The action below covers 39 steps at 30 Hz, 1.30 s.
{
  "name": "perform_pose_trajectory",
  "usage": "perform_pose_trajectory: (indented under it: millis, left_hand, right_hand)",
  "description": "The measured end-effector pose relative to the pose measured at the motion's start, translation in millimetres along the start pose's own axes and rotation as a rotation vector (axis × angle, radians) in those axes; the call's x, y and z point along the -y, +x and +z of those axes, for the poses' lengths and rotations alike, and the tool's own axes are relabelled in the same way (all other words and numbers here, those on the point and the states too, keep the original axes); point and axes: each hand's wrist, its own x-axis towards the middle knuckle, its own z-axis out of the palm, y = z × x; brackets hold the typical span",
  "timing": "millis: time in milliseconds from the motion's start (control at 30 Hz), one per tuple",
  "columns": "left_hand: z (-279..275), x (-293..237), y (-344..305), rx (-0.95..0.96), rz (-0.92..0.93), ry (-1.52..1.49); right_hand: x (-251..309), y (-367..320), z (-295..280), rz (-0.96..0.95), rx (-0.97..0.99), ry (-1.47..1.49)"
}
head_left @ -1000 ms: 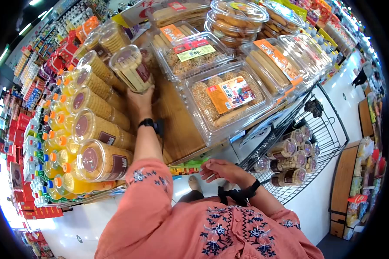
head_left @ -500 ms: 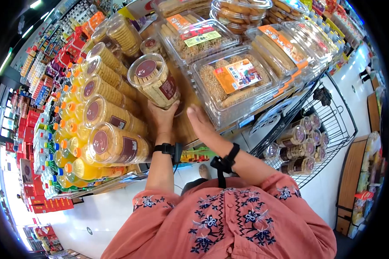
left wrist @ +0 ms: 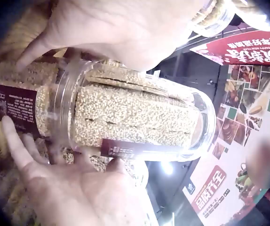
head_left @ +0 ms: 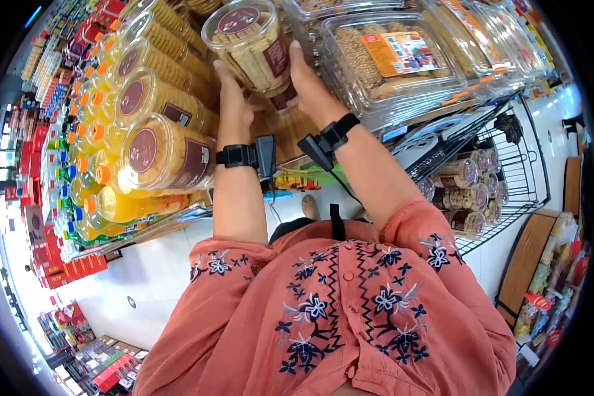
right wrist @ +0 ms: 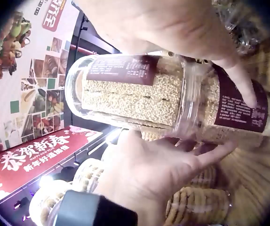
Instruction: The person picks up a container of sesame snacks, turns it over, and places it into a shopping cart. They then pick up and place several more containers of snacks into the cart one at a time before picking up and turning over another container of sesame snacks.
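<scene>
A clear plastic jar (head_left: 252, 49) of sesame-coated sticks, with a round lid and maroon label, stands upright between my two hands, on top of a second similar jar (head_left: 284, 96). My left hand (head_left: 235, 99) holds the stack from the left, my right hand (head_left: 308, 82) from the right. Both wrist views show fingers around the place where the jars meet. In the right wrist view, one finger of the right hand (right wrist: 186, 28) lies along the lower jar's label (right wrist: 236, 106). The left hand (left wrist: 111, 28) partly covers the upper jar (left wrist: 135, 108) in the left wrist view.
Rows of cookie jars (head_left: 165, 153) and orange juice bottles (head_left: 115, 201) line the left side. Clear boxes of pastries (head_left: 393, 56) are stacked on the right of the wooden table (head_left: 270, 135). A wire shopping cart (head_left: 531, 165) holding several jars (head_left: 465, 198) stands at right.
The left hand has brought the upper jar from the table's far left toward the middle. From near the body, the right hand has come up to the jar's right side.
</scene>
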Motion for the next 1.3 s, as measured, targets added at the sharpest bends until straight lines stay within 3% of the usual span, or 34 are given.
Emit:
perform_pose_trajectory:
  millis: [267,400,500,600,633,667,733,800,867,967,1067,1167,1300]
  left_hand:
    - [-1.5,14.5,-22.5,-0.046,0.014,-0.049]
    - [5.1,12.6,-57.6,-0.042,0.058,-0.064]
    - [0.5,8.5,-75.5,0.094,0.100,-0.052]
    - [1.8,5.7,-103.5,0.068,0.110,-0.076]
    - [1.6,8.3,-116.6,0.060,0.207,-0.056]
    - [4.3,5.0,-129.4,0.048,0.169,-0.181]
    - [-4.4,3.6,-151.8,0.024,0.088,-0.174]
    - [-10.9,10.3,-175.3,0.115,0.213,0.090]
    - [-12.8,6.4,-196.3,0.192,0.115,0.027]
    - [6.5,3.4,-230.9,0.242,0.114,0.114]
    - [21.1,4.4,-251.5,0.275,0.085,0.230]
    - [43.4,2.0,-260.2,0.484,-0.034,0.230]
    - [80.7,6.9,-264.0,0.576,-0.161,0.210]
  right_hand:
    - [-6.1,-18.3,-2.2,-0.058,0.081,-0.050]
    - [-10.8,-47.7,-1.8,-0.119,0.035,-0.091]
    - [-6.7,-70.6,-3.1,-0.114,0.035,-0.086]
    - [5.2,-106.8,3.2,-0.072,0.082,-0.067]
    - [7.6,-117.4,1.8,-0.066,0.091,-0.057]
    - [6.1,-123.3,5.7,-0.067,0.093,0.041]
    - [6.7,-146.3,8.8,-0.167,0.008,0.126]
    - [-19.7,-137.9,-1.3,-0.386,0.036,0.035]
    - [-36.7,-146.2,-18.0,-0.622,0.023,-0.077]
    - [-34.6,-184.5,-39.0,-0.709,-0.048,-0.241]
    - [-43.9,-207.1,-54.2,-0.702,-0.025,-0.101]
    - [-42.7,-234.6,-77.0,-0.692,-0.090,-0.073]
    - [-32.6,-269.8,-112.9,-0.623,-0.121,-0.025]
